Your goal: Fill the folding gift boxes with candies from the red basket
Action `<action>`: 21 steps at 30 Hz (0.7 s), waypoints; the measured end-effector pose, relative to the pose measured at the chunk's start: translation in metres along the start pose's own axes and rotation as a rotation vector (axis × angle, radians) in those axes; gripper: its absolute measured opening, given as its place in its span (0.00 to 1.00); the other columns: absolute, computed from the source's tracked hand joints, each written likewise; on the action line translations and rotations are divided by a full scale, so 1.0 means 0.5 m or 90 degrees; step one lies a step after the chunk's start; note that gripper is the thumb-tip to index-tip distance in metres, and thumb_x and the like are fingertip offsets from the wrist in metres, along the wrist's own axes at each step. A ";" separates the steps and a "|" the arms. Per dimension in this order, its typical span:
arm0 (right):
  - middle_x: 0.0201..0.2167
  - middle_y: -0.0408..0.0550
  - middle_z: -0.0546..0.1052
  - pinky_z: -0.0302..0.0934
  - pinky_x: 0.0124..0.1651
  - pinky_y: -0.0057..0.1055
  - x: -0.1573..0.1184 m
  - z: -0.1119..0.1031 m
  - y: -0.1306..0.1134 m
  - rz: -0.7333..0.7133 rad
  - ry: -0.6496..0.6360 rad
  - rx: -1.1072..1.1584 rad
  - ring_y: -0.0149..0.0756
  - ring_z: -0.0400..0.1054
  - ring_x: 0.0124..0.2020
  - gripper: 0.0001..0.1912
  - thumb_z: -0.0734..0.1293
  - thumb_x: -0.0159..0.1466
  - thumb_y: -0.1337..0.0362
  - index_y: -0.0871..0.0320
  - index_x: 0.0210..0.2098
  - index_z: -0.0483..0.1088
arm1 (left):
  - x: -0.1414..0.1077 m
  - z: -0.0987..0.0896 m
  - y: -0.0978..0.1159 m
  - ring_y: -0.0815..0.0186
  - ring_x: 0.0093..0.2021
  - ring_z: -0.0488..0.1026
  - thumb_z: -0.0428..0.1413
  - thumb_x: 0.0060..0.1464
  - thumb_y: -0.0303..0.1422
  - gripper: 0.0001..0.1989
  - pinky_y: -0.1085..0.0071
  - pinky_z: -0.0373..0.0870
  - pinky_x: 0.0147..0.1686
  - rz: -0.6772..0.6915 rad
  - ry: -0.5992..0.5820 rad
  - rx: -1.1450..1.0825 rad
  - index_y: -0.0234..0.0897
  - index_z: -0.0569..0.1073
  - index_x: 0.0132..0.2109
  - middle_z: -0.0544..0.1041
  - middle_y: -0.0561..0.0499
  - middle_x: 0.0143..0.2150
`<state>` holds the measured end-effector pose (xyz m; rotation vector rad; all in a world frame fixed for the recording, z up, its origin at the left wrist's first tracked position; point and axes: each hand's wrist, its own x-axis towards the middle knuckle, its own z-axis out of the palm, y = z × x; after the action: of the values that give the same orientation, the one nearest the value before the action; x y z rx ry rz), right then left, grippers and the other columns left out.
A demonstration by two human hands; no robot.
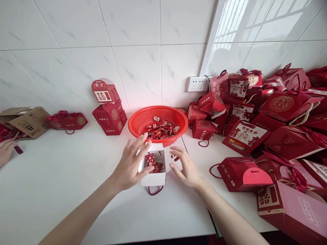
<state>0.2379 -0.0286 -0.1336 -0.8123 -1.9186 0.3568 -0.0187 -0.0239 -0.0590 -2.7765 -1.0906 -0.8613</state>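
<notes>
An opened gift box [153, 179] with white inner flaps sits on the table between my hands. Inside it lie red wrapped candies [151, 161], and a dark red cord loop [155, 191] sticks out at its near side. My left hand [131, 163] is at the box's left edge, fingers spread, with the thumb over the opening; whether it touches the flap I cannot tell. On the other side, my right hand [186, 166] has its fingers apart and curved near the right flap, holding nothing. Directly behind the box stands a red plastic basket [133, 125] with many small wrapped candies.
Red gift boxes [247, 136] are heaped along the right side. Two stacked boxes [109, 115] stand by the tiled wall. At left are another red box [68, 121], a cardboard carton [32, 124] and another person's hand [6, 151]. A power socket [198, 84] is on the wall.
</notes>
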 end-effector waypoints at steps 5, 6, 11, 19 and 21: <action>0.55 0.57 0.64 0.70 0.45 0.47 -0.007 -0.003 0.001 -0.001 0.158 0.039 0.44 0.68 0.48 0.22 0.62 0.69 0.63 0.51 0.61 0.56 | -0.098 0.071 -0.056 0.53 0.59 0.68 0.44 0.67 0.40 0.23 0.50 0.65 0.59 -0.215 0.288 -0.157 0.39 0.60 0.66 0.69 0.39 0.59; 0.52 0.56 0.65 0.70 0.45 0.47 -0.008 -0.004 0.002 0.009 0.174 0.039 0.44 0.67 0.47 0.21 0.62 0.69 0.62 0.51 0.61 0.57 | -0.113 0.086 -0.061 0.54 0.57 0.69 0.43 0.68 0.39 0.21 0.51 0.66 0.58 -0.242 0.279 -0.175 0.39 0.62 0.64 0.71 0.40 0.56; 0.61 0.58 0.63 0.64 0.57 0.54 -0.008 -0.010 0.003 -0.005 0.073 0.010 0.51 0.60 0.61 0.25 0.61 0.71 0.57 0.51 0.65 0.54 | -0.122 0.116 -0.044 0.50 0.67 0.59 0.40 0.68 0.42 0.26 0.48 0.59 0.63 -0.121 0.217 -0.215 0.39 0.57 0.68 0.61 0.38 0.66; 0.67 0.60 0.60 0.31 0.69 0.68 0.002 -0.011 0.003 -0.107 -0.133 -0.150 0.62 0.48 0.69 0.36 0.69 0.57 0.36 0.55 0.53 0.62 | -0.107 0.081 -0.035 0.56 0.60 0.67 0.46 0.66 0.34 0.08 0.56 0.65 0.56 -0.173 0.174 -0.158 0.40 0.67 0.49 0.69 0.42 0.57; 0.63 0.59 0.65 0.34 0.68 0.68 0.002 -0.010 0.001 -0.082 -0.115 -0.139 0.61 0.52 0.67 0.31 0.71 0.56 0.38 0.54 0.45 0.62 | -0.110 0.074 -0.044 0.55 0.58 0.68 0.44 0.68 0.37 0.10 0.56 0.66 0.54 -0.184 0.157 -0.175 0.40 0.67 0.46 0.71 0.42 0.53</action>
<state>0.2422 -0.0280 -0.1310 -0.8143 -2.1948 0.1467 -0.0481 -0.0331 -0.1218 -2.6480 -1.4429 -1.4429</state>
